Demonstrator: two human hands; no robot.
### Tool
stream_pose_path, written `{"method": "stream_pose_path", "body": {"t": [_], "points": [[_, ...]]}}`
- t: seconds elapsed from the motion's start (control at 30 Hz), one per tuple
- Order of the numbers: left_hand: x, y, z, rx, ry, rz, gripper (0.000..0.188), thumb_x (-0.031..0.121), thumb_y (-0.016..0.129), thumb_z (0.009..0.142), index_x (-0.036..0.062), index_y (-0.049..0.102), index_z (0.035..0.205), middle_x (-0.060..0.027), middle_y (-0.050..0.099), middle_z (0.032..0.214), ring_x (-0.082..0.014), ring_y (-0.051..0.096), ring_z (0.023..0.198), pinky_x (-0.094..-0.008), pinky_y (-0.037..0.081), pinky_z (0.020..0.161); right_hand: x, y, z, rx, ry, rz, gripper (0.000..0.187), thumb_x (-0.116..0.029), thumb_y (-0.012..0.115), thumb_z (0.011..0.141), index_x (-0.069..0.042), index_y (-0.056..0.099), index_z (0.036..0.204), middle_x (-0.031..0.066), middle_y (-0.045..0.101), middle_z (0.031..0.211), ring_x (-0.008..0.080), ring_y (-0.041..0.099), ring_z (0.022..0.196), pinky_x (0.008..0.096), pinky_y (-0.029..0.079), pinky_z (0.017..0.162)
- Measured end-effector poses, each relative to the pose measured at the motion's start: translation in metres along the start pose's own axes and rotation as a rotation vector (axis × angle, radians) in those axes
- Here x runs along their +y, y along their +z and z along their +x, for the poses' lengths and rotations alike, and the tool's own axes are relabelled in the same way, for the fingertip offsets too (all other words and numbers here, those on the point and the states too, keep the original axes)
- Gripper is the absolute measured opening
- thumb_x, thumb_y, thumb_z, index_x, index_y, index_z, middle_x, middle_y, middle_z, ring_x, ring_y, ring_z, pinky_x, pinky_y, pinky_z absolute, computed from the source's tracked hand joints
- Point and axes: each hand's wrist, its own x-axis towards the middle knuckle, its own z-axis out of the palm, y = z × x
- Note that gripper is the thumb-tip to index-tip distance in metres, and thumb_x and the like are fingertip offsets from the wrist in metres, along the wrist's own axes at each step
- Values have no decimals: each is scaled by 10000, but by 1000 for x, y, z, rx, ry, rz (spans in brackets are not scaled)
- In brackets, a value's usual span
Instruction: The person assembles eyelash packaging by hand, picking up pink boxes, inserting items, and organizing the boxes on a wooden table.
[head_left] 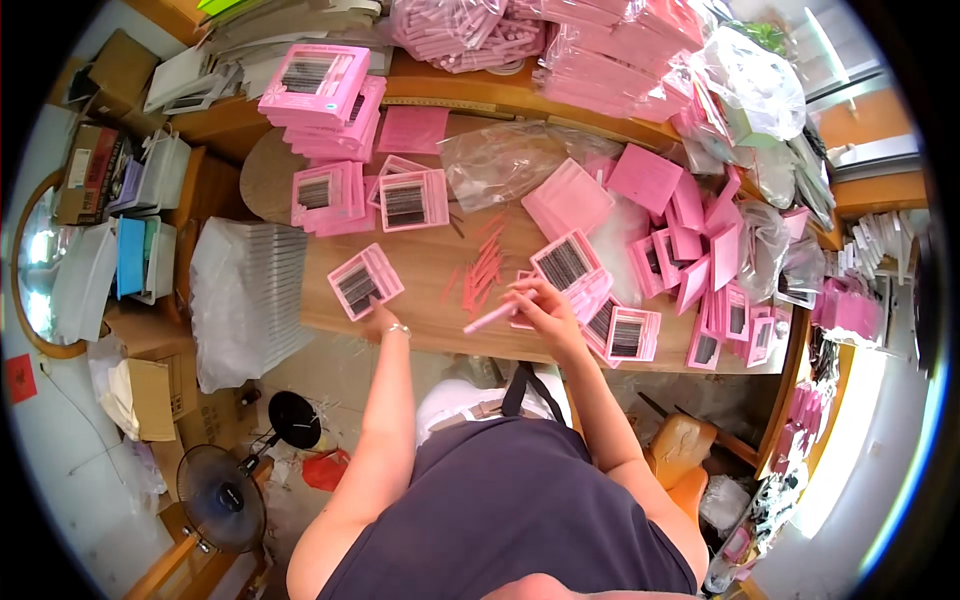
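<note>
My right hand (545,312) pinches a pink stick (490,317) between thumb and fingertips, low near the worktop's (430,315) near edge. My left hand (380,322) touches an open pink case (388,276) toward the near left corner; its fingers are partly hidden, so I cannot tell whether they clamp it or only rest there. If my pinch loosens, the stick could roll off the near edge to the floor (355,372). A fingertip pressed inside the case might spoil its dark strips (358,290). Overlapping pink cases (651,335) crowd the near edge beside my right forearm; a careless elbow could tip one off
</note>
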Motion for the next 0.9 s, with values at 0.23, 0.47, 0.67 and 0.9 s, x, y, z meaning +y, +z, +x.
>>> {"method": "stream_pose_path", "body": {"t": [0.23, 0.47, 0.67, 0.9], "points": [[12, 11, -47, 127, 22, 88, 820, 580, 740, 731, -141, 548, 1071, -308, 627, 1064, -388, 671, 908, -459, 576, 761, -63, 63, -2, -135, -254, 113, 279, -42, 622, 930, 0, 573, 1201, 126, 660, 1048, 220, 657, 983, 336, 568, 796], [-38, -29, -32, 149, -10, 196, 762, 483, 728, 792, -147, 502, 1157, -308, 620, 1073, -370, 672, 903, -443, 588, 735, -83, 79, -19, -218, -345, 149, 250, 3, 664, 873, -36, 542, 1087, 163, 672, 1022, 338, 675, 1012, 394, 583, 818], [-101, -28, 67, -513, -62, -462, 276, 235, 590, 952, -15, 626, 1063, -137, 627, 1036, -245, 666, 818, -361, 594, 605, -101, 101, -21, -334, -350, 124, 231, -49, 664, 895, -40, 546, 1093, 182, 687, 1011, 343, 687, 987, 350, 606, 712], [-48, -98, 10, -594, 173, -717, 208, 143, 528, 994, 2, 522, 1146, -124, 658, 989, -225, 688, 860, -368, 606, 711, -104, 91, -9, -294, -337, 153, 201, -32, 626, 912, -27, 574, 1106, 158, 679, 990, 305, 681, 972, 343, 587, 736]]}}
